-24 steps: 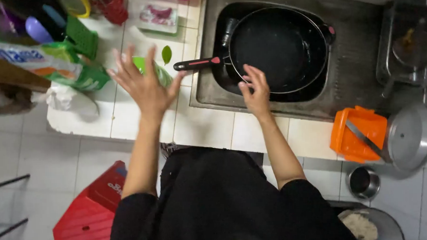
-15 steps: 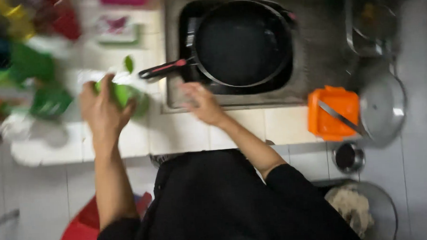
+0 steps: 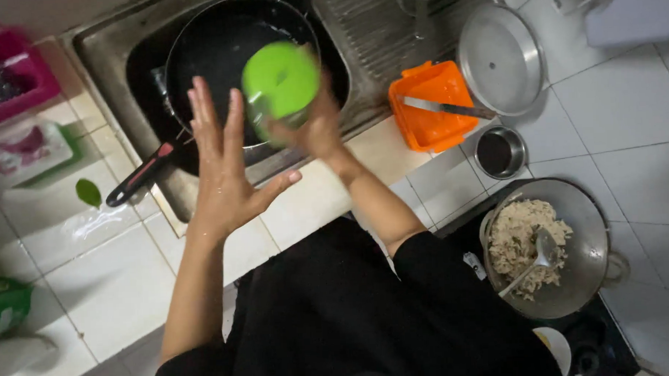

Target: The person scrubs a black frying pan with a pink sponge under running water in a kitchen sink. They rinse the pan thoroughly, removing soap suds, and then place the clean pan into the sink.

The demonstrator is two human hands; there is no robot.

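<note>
My right hand [image 3: 316,131] grips a round green plastic bowl [image 3: 279,80], blurred, held up over the black frying pan [image 3: 211,51] that sits in the steel sink [image 3: 107,48]. My left hand [image 3: 222,166] is raised beside it, wet, fingers spread, holding nothing, just left of the bowl and above the sink's front edge. The pan's red and black handle [image 3: 140,175] points out over the white tiled counter [image 3: 115,284].
An orange container [image 3: 429,107] with a knife [image 3: 446,107] across it stands right of the sink, beside a steel lid [image 3: 499,58] and a small steel cup [image 3: 498,152]. A wok of rice [image 3: 544,247] with a spoon sits at right. A green leaf [image 3: 88,192] and pink basket [image 3: 8,81] lie left.
The green bowl went from the counter by my left hand into my right hand, now over the pan. My left hand let go and opened. The view swung right.
</note>
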